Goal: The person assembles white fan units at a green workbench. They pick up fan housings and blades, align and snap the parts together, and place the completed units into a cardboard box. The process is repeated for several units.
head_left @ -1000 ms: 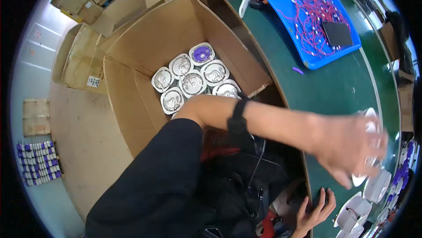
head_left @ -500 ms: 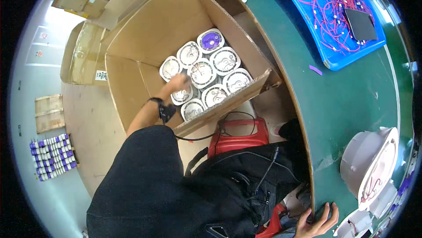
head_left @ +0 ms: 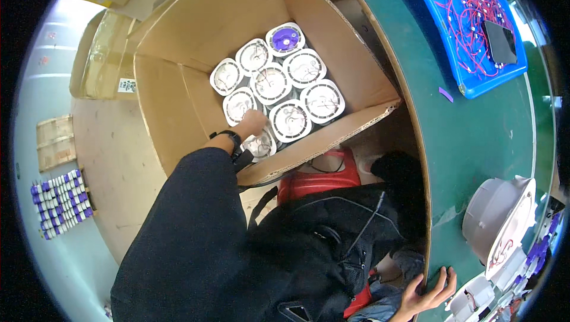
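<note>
My left hand (head_left: 254,122) reaches down into a large open cardboard box (head_left: 169,93). It is over the near-left white round housing (head_left: 260,146), at the gap beside its neighbours, and its fingertips are out of sight. Several such white housings with thin wires on top stand in close rows, among them a middle one (head_left: 271,84). A purple-topped one (head_left: 285,38) stands at the far end. My right hand (head_left: 424,295) rests on the edge of the green table (head_left: 475,138), fingers spread, holding nothing.
On the table are a blue tray (head_left: 469,91) of red wires with a dark flat device (head_left: 500,43), a purple strip (head_left: 446,94) and a large white housing (head_left: 496,218) on its side. A red stool (head_left: 323,184) stands by the box. Another carton (head_left: 107,54) is at left.
My left hand has moved nearer within the box, from the left-side housing to the near-left one. The view has shifted slightly. My right hand stays on the table edge.
</note>
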Available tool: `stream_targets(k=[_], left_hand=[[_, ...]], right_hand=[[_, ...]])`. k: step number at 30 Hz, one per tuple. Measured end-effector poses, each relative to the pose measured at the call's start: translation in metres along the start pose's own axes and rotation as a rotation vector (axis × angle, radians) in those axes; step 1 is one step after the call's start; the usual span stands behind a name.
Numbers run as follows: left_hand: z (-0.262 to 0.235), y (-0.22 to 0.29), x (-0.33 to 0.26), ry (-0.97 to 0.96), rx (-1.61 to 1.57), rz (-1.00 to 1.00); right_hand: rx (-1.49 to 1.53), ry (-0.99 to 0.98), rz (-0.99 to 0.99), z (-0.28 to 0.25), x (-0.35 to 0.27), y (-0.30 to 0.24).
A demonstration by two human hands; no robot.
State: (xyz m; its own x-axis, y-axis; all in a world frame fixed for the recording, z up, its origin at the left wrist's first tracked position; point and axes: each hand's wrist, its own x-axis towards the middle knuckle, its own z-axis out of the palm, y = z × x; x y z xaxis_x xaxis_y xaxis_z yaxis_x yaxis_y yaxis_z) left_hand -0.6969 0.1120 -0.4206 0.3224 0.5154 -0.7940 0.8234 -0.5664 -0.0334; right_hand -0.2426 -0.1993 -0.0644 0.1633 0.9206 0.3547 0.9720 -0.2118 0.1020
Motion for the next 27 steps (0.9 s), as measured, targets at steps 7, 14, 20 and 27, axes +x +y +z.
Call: stream_targets(k=[7, 14, 20, 27], left_hand=[[-0.004, -0.005, -0.001, -0.041, 0.008, 0.079], [-0.013, 0.011, 0.037, -0.063, 0.140, 0.104], [-0.011, -0.014, 0.021, 0.148, 0.064, 0.187], [-0.005, -0.025, 0.032, -0.038, -0.089, 0.128]], right_hand=[[-0.012, 0.005, 0.023, -0.001, -0.002, -0.002], [-0.012, -0.007, 0.029, -0.002, -0.008, 0.004], [0.017, -0.002, 0.012, 0.004, -0.007, 0.008], [0.000, 0.014, -0.010, 0.000, -0.003, 0.001]])
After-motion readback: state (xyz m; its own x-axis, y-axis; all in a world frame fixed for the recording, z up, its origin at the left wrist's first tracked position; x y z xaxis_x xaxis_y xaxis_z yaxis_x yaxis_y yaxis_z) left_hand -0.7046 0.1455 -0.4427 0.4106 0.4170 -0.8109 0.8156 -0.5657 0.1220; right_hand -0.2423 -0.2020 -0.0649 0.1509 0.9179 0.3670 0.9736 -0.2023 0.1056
